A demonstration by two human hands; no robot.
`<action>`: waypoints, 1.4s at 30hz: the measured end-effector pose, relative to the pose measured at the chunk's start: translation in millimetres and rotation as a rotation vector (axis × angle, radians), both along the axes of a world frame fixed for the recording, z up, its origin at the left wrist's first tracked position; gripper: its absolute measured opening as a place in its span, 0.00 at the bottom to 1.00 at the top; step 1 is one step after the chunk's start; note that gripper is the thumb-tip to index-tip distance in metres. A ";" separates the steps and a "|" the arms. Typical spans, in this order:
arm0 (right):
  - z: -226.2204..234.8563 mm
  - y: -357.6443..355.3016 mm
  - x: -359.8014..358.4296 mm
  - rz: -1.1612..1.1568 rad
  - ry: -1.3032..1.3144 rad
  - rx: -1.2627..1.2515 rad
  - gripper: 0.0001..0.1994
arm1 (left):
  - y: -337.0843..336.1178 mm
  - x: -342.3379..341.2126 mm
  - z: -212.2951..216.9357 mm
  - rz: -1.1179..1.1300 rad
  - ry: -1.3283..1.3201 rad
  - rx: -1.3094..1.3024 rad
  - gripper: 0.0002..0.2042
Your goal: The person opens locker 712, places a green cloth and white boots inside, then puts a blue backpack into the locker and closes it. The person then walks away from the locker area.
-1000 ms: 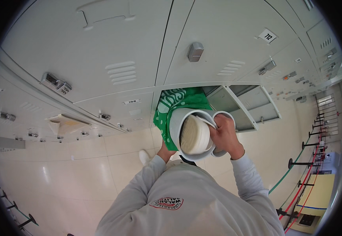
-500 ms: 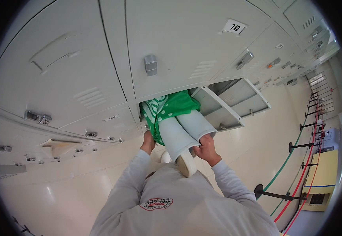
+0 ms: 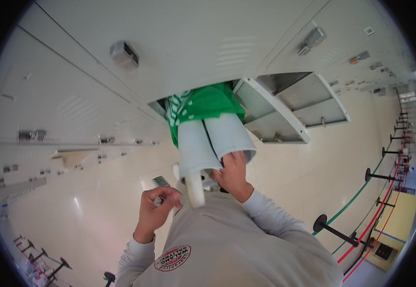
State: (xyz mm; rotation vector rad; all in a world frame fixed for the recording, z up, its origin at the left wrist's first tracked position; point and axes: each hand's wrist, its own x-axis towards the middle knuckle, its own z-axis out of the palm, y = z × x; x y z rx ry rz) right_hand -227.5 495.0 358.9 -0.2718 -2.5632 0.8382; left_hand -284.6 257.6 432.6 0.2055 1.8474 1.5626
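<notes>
Two white, wide-mouthed tubes like boot shafts (image 3: 196,143) stick out of the open locker toward me. A pale rounded piece like a shoe end (image 3: 196,192) juts from the left one. My right hand (image 3: 234,174) is closed on the rim of the right tube, its fingertips inside the mouth. Behind the tubes, a green cloth with white stripes and dots (image 3: 213,101) bulges from the compartment. My left hand (image 3: 157,208) is apart from them, fingers curled in a pinch; a small grey rectangular piece (image 3: 160,181) shows beside it. What the pinch holds is unclear.
Open locker doors (image 3: 277,117) stand out to the right of the compartment. Grey lockers with latches (image 3: 313,42) rise ahead and on both sides. Black posts (image 3: 330,229) with red and green belts line the right, near a yellow panel (image 3: 399,205).
My left hand has left the green cloth and come back toward me, fingers pinched. The tubes are pulled slightly nearer, my right hand still at the rim. The view has shifted.
</notes>
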 end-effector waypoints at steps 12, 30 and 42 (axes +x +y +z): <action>1.2 -4.3 -8.8 0.190 -0.163 -0.153 0.36 | 69.1 96.3 22.4 -0.039 0.240 -0.460 0.27; 61.7 41.3 4.6 0.998 -0.604 -0.488 0.21 | 89.5 65.1 -150.9 0.409 0.965 -0.413 0.23; -52.2 46.4 -69.0 0.205 -0.214 -0.467 0.52 | 71.0 54.0 -150.7 0.565 0.780 -0.315 0.24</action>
